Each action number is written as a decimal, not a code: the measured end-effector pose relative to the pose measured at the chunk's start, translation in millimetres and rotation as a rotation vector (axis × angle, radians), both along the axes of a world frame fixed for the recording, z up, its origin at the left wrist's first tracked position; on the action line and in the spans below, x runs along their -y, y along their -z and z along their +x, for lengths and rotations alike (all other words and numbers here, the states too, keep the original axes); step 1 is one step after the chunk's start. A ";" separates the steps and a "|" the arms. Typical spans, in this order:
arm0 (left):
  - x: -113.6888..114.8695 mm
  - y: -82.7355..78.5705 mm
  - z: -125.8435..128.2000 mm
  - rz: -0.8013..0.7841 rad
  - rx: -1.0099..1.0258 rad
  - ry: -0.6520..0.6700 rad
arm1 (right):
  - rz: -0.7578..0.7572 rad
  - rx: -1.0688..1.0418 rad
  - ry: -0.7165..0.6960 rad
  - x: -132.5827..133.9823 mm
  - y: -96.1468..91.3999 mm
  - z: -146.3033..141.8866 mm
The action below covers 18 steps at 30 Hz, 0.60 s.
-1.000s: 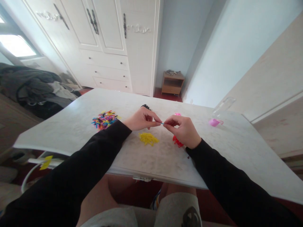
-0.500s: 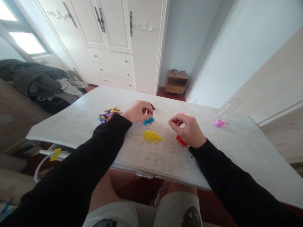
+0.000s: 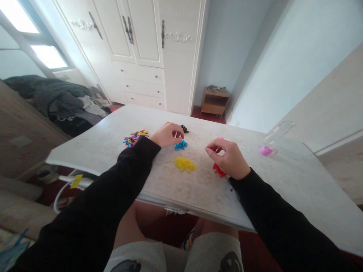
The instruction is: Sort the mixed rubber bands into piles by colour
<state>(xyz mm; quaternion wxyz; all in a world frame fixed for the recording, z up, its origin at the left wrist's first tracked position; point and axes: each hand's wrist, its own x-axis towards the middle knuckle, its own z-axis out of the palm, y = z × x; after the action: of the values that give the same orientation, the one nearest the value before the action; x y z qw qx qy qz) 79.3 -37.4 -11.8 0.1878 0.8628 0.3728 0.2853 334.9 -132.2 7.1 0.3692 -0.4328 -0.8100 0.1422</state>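
Observation:
My left hand hovers by a small pile of blue rubber bands, its thumb and fingers curled into a pinch. Whatever is between those fingertips is too small to make out. Behind it lies a black pile, and to its left a mixed-colour pile, partly covered by my sleeve. My right hand is also pinched, above a red pile that it partly hides; I cannot make out anything in its fingertips. A pink pile peeks out behind it. Between both hands sits a yellow pile.
All the piles rest on a white marbled table. On its right side are a clear bottle lying tilted and a pink lid-like piece. Beyond stand a white wardrobe and a small wooden cabinet; clothes are heaped at left.
The whole view has shifted a little, so things appear slightly farther right and lower. Both hands keep nearly the same pinched pose over the table, and the piles look unchanged.

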 end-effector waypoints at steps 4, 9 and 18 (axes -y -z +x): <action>-8.5 -4.2 -13.4 0.071 -0.022 -0.263 | 0.008 0.009 -0.007 1.1 -1.6 0.5; -14.6 -18.4 -62.8 0.011 -0.024 -0.847 | 0.012 0.016 0.015 1.4 -3.4 0.2; -14.4 -12.5 -94.2 -0.244 -0.108 -0.810 | 0.022 0.035 0.026 -0.4 -0.7 4.3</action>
<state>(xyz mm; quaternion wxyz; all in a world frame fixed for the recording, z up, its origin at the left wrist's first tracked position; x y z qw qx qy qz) -14.9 -23.0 0.7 0.1412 0.6320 0.7218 0.2441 339.2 -131.8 7.9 0.3615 -0.4416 -0.8123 0.1207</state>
